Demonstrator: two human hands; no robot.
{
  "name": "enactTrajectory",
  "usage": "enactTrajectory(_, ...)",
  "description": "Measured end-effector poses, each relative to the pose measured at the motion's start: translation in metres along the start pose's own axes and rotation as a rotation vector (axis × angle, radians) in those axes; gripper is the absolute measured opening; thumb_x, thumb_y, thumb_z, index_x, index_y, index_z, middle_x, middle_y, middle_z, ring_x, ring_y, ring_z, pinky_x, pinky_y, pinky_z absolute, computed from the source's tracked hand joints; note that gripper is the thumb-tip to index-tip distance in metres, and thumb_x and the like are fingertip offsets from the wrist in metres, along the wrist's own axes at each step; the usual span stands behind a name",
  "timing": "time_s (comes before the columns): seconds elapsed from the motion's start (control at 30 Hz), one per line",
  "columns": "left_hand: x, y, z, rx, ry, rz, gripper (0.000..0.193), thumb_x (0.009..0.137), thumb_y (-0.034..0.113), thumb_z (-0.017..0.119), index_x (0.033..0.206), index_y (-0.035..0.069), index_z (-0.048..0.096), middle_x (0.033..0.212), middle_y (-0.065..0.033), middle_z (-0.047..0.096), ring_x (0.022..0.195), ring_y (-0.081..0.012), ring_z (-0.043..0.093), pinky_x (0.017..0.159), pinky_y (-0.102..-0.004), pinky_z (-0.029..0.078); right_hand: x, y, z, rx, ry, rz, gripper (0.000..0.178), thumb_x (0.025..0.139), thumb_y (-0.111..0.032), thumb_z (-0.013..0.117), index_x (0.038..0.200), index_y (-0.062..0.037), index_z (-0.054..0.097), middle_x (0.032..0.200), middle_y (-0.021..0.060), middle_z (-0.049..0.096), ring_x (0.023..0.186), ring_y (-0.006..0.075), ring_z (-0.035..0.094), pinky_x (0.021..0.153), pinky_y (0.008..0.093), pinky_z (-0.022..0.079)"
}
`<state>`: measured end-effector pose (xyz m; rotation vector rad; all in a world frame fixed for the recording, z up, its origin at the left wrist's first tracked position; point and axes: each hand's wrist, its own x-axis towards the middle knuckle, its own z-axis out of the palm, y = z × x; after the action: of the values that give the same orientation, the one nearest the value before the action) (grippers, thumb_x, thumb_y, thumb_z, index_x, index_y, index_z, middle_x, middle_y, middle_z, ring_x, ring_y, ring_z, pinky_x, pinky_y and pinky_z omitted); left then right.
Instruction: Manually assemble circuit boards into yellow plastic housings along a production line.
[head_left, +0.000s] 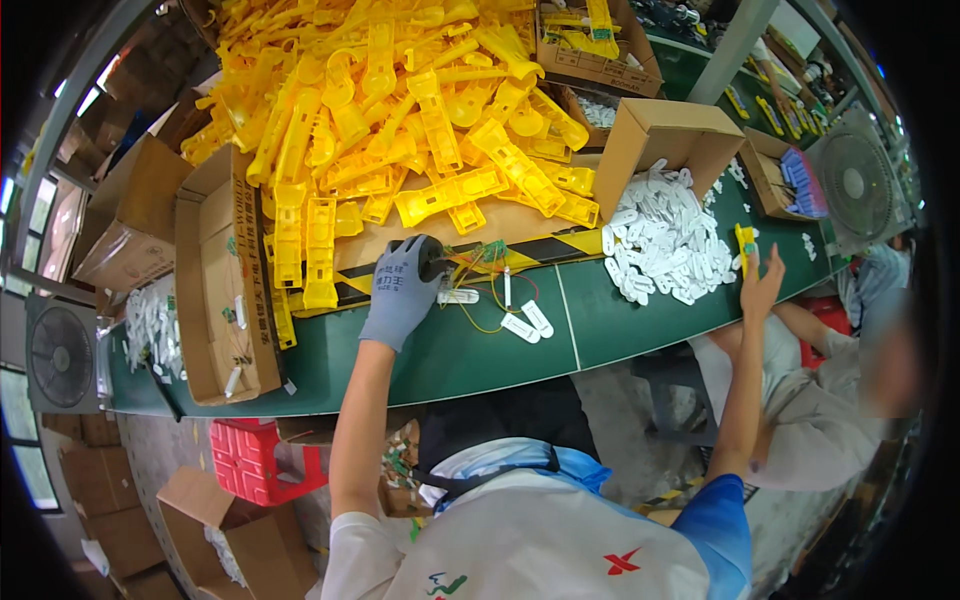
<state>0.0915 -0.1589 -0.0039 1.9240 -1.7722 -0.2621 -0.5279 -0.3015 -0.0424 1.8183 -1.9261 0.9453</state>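
My left hand, in a grey glove, is closed around a dark round piece whose kind I cannot make out. Beside it lie a small green circuit board with thin red and yellow wires, and a few white plastic covers on the green table. My bare right hand reaches out to the right with thumb and fingers apart. Just at its thumb side is a slim yellow plastic housing. The hand is at the right edge of a pile of white plastic covers.
Yellow plastic housings are heaped at the back. An open cardboard box stands on the left; another carton lies behind the white covers. A seated person is close on my right. Fans stand at the table's ends.
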Motion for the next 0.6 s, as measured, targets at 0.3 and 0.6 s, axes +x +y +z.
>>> enactTrajectory(0.3,-0.013,0.037,-0.051,-0.172,0.345,0.168,0.048,0.076,0.000,0.076,0.122,0.005,0.063,0.104,-0.0127,0.069,0.084,-0.0246,0.067,0.075,-0.0318,0.055,-0.050,-0.204,-0.052,0.651,0.248,-0.198,0.009,0.086,0.002,0.062,0.094,0.0017,0.067,0.093,0.0149,0.067,0.087,0.0295,0.065,0.081,0.0353,0.050)
enactTrajectory(0.6,-0.017,0.047,-0.059,-0.085,0.368,0.428,0.047,0.079,-0.002,0.074,0.124,0.001,0.060,0.105,-0.0130,0.070,0.088,-0.0231,0.071,0.076,-0.0326,0.055,-0.022,-0.437,-0.071,1.293,-0.755,-0.410,0.028,0.087,-0.024,0.068,0.106,-0.0026,0.070,0.096,0.0132,0.072,0.085,0.0255,0.069,0.078,0.0347,0.053)
